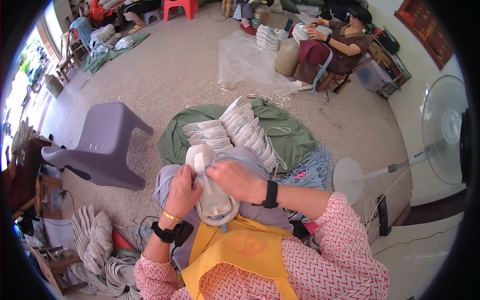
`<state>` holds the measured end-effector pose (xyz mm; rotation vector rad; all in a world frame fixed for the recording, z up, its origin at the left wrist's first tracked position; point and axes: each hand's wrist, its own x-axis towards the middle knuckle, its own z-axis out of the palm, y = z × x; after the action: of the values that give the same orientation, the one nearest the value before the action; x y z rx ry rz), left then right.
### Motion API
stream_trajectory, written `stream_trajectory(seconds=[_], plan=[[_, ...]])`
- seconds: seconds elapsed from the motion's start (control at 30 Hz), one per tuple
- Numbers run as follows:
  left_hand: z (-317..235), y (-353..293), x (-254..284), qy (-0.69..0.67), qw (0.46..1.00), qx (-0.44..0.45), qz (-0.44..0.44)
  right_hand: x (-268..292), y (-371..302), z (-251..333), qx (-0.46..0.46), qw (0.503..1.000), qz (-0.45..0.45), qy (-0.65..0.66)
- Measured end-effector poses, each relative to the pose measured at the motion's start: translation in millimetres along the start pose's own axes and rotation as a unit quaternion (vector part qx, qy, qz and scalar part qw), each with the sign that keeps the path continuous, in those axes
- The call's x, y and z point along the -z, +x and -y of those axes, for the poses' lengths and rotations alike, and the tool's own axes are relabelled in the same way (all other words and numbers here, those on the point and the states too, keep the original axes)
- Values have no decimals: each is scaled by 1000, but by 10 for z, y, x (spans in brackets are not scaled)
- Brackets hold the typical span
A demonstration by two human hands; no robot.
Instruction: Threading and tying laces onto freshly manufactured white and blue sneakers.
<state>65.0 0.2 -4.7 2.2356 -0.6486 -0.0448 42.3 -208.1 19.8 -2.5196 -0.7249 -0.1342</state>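
Note:
A pale grey-white shoe [212, 199] lies on my lap, heel toward me, with a light blue tab at its heel. My left hand [181, 192] is closed at the shoe's left side, fingertips near its tongue. From the right, my right hand [239, 179] pinches a light blue lace at the shoe's opening; its fingertips are partly hidden. Past my knees, rows of similar white shoes [245, 122] rest nested together on a green cloth [180, 131]. A heap of light blue laces [316, 170] sits at that cloth's right edge.
A purple-grey plastic chair [107, 130] stands at left. On the right is a white standing fan [445, 130] with a round base and cables. Stacked soles [94, 235] lie at lower left. Another person [335, 45] sits at the far right beside a plastic sheet [245, 60].

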Motion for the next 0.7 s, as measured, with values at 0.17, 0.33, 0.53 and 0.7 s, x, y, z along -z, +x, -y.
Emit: stream_trajectory(seconds=[0.17,0.33,0.53,0.7], plan=[[21,-1,-44,-24,1000,10,-6,46,120,0,118,980,58,-151],[-11,-11,-44,-97,994,53,14,157,264,-70,212,951,68,-216],[-35,-17,-33,-104,993,53,-11,131,359,-144,240,946,92,-198],[-91,12,15,-85,994,69,-1,257,393,-150,287,933,121,-183]])
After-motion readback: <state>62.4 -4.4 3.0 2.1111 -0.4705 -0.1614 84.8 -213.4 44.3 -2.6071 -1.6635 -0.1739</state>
